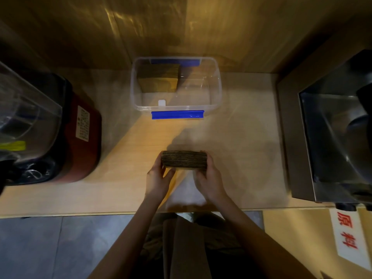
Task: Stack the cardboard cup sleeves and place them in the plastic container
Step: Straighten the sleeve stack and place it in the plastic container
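Observation:
A thick stack of brown cardboard cup sleeves [184, 159] stands on edge on the wooden counter, near its front. My left hand [158, 181] presses the stack's left end and my right hand [209, 181] presses its right end, so both hold it between them. Farther back stands the clear plastic container [217, 85] with blue clips. Another stack of sleeves [159, 78] lies inside it, in the back left corner.
A dark red appliance with a clear lid [60, 129] stands on the counter's left. A steel machine [330, 129] fills the right side. A wooden wall rises right behind the container. A white sign with red characters [348, 236] hangs at lower right.

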A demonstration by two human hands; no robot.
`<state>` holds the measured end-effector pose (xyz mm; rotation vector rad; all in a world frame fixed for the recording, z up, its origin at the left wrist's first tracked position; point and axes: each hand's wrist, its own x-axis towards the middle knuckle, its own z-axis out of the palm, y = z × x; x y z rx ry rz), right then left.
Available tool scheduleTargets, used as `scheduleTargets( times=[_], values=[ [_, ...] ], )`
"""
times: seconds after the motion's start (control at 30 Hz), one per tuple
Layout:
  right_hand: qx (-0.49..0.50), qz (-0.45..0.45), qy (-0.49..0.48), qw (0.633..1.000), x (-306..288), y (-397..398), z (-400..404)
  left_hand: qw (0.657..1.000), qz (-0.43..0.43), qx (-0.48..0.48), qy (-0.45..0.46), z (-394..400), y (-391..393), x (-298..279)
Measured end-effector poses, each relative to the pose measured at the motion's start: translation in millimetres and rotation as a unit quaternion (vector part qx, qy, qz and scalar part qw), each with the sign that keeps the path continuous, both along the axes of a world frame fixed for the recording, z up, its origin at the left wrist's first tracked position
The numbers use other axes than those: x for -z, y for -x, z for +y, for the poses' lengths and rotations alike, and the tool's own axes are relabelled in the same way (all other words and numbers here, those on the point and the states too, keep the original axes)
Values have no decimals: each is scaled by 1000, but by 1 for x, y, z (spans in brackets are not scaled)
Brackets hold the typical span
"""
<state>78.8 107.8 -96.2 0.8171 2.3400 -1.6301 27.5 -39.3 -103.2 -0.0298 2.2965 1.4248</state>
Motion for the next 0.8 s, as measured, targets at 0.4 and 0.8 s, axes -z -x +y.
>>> scheduleTargets(
  times=[0.4, 0.8],
  values=[
    [-118, -13, -48, 992, -34, 37, 41, 982, 61, 150, 95, -24, 57, -38],
    [-116, 81, -49, 989, -75, 165, 56, 961, 194, 159, 114, -19, 178, -104]
  ],
)
